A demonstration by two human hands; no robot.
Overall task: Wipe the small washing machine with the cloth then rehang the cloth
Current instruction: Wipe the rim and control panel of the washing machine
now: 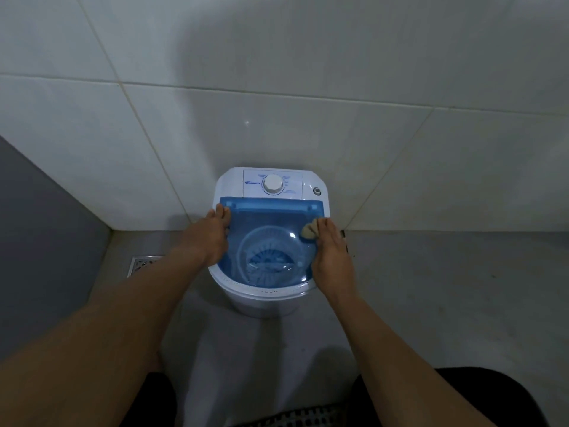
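Note:
A small white washing machine (234,186) stands on the floor against the tiled wall, with a see-through blue lid (271,217) and a white dial (272,184) at the back. My left hand (212,235) rests flat on the lid's left edge, fingers together, holding nothing. My right hand (331,257) lies on the right edge of the lid and grips a crumpled beige cloth (308,231), pressed against the lid's right rear part. Through the lid the drum is visible.
White wall tiles (277,72) rise behind the machine. A metal floor drain (142,264) sits to the left on the grey floor. A grey wall (37,241) closes the left side. My knees and a grille show at the bottom edge.

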